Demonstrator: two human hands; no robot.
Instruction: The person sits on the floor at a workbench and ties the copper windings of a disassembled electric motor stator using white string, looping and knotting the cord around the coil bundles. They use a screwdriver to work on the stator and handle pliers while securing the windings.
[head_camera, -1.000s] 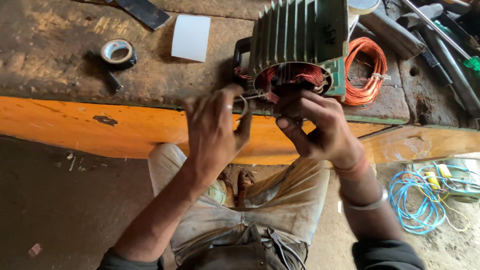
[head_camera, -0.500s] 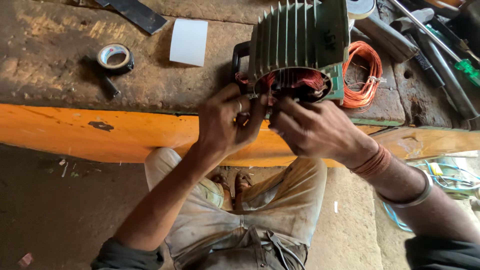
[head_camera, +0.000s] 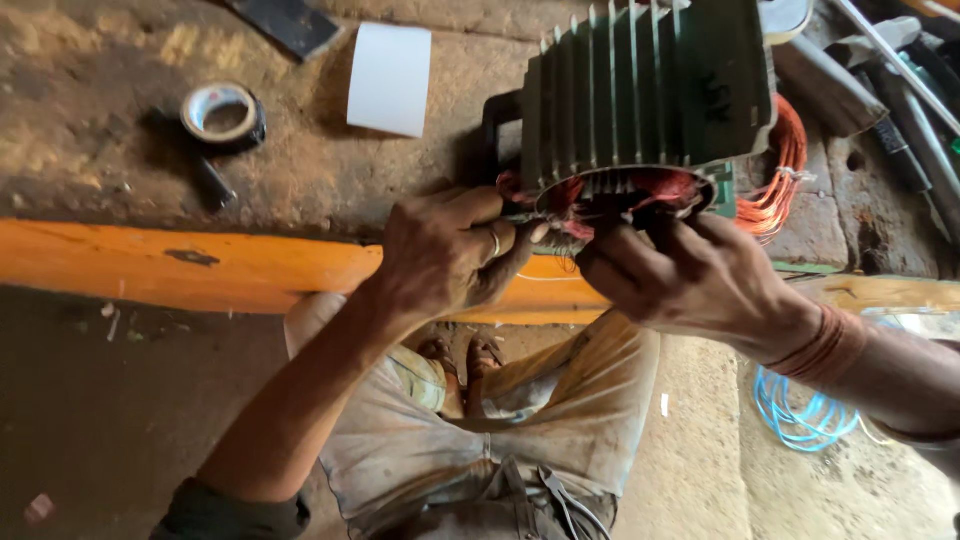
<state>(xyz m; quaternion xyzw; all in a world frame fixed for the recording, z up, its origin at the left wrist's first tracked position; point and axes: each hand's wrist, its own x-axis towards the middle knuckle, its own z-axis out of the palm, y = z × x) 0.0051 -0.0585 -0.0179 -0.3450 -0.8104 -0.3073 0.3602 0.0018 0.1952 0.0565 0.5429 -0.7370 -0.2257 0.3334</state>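
On a grimy desk (head_camera: 120, 190) the green motor (head_camera: 650, 95) is lying at the edge; the left hand (head_camera: 440, 255) and right hand (head_camera: 680, 275) are pinching its red windings (head_camera: 655, 188), seemingly tucking them, calling for careful threading

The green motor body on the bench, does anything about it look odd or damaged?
The motor body lies open at its near end, with red-orange wire windings bulging out loose. Both hands, left hand and right hand, work at that end. No crack shows on its fins.
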